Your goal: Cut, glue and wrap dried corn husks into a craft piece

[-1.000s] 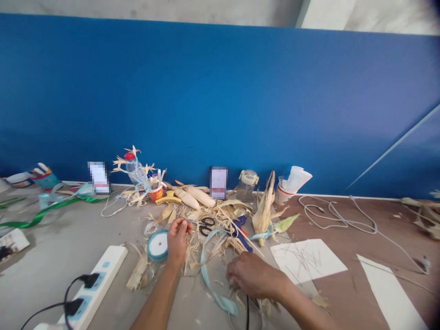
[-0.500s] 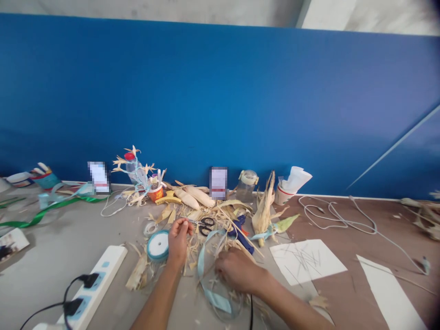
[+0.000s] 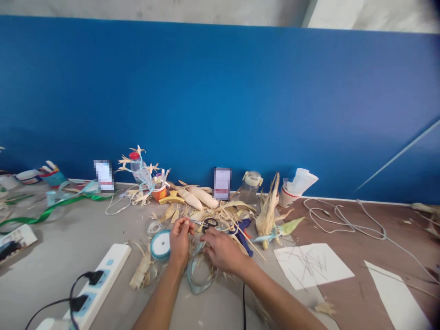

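Observation:
My left hand (image 3: 179, 242) is closed in a pinch beside the ribbon spool (image 3: 161, 244); whatever sits between its fingertips is too small to make out. Just to its right, my right hand (image 3: 223, 251) has its fingers curled on a light blue ribbon (image 3: 196, 288), which hangs in a loop below and between the hands. Black-handled scissors (image 3: 210, 223) lie right behind the fingers, partly covered. A blue glue gun (image 3: 244, 236) rests to the right of my right hand. Dry corn husk scraps (image 3: 233, 211) are strewn behind both hands.
A white power strip (image 3: 99, 279) with black plugs lies at left. Husk-covered pieces (image 3: 268, 217), a clear jar (image 3: 250, 185) and a paper cup (image 3: 288, 197) stand at the back. Thin wires lie on white paper (image 3: 314, 266) at right, near a white cable (image 3: 343, 222).
My right hand has moved up and left, closer to my left hand. The ribbon loop has shifted left and drawn smaller. My left hand keeps its pinch.

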{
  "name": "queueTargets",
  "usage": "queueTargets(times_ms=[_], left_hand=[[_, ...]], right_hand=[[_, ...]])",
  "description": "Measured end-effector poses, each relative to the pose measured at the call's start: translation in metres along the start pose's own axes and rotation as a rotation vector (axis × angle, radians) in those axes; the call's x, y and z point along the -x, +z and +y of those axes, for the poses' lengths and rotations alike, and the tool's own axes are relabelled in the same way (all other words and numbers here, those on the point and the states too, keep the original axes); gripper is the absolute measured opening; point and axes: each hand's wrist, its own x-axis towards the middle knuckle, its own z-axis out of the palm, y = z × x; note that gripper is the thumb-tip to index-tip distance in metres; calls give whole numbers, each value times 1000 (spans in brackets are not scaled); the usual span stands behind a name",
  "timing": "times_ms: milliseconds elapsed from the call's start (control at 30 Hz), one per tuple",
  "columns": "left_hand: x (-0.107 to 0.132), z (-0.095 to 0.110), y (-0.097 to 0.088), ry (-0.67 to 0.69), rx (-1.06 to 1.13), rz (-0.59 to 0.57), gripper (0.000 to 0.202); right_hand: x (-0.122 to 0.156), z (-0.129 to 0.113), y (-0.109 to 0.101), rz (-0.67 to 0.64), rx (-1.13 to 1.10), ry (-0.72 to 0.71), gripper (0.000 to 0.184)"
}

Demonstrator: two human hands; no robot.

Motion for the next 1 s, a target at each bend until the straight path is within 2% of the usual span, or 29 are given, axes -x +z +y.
queueTargets(times_ms=[167, 367, 533, 667, 733, 867, 1000], left_hand=[[1, 1, 1, 1, 12, -9, 25], [5, 2, 4, 9, -7, -33, 26], [6, 3, 6, 24, -29, -42, 26], [5, 5, 6, 16, -48, -36, 28], [5, 5, 6, 13, -47, -28, 28], [5, 3, 4, 9, -60, -40, 27], [6, 2, 5, 4, -73, -75, 27]], right_hand=[[17, 10, 8, -126, -104, -154, 22], [26, 8, 21, -145, -34, -130, 19], [23, 2, 32, -128, 44, -180, 17], [20, 4, 33, -133, -27, -174, 14], [18, 7, 31, -100, -208, -119, 11], [10, 18, 23, 131, -821, 106, 5], [-1, 24, 15, 197, -1498, 344, 27]])
